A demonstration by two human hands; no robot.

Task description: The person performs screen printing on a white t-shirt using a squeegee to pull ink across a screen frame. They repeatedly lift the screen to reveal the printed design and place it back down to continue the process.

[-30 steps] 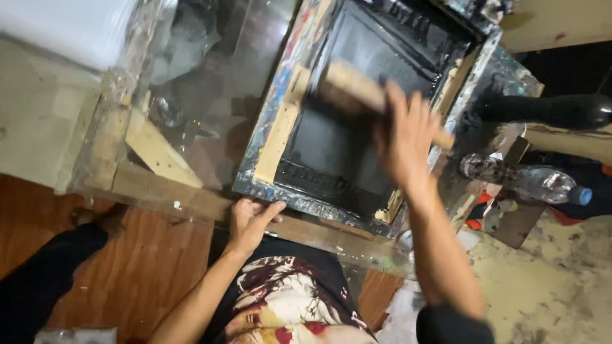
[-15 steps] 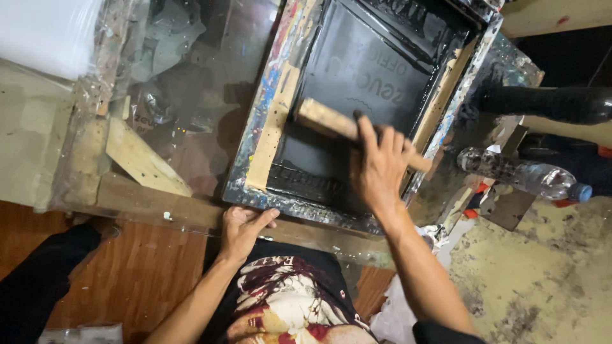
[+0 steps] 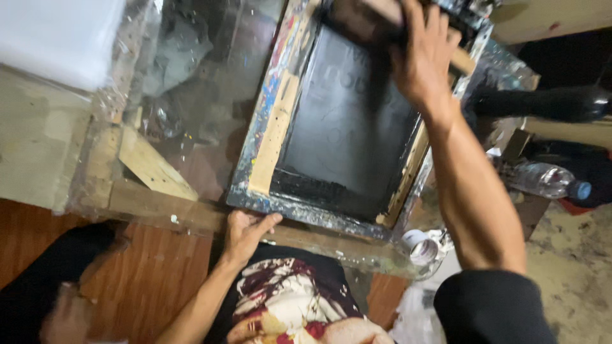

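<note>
A wooden-handled squeegee was clamped in the right hand at the far end of the screen-printing frame, which lay flat on the surface. The left hand was pressed flat, fingers spread, against the frame's near edge. The mesh was seen fully coated in black ink; the pull was judged near one end of its travel.

Two hands, one screen frame, one squeegee, one plastic bottle, one tape roll
</note>
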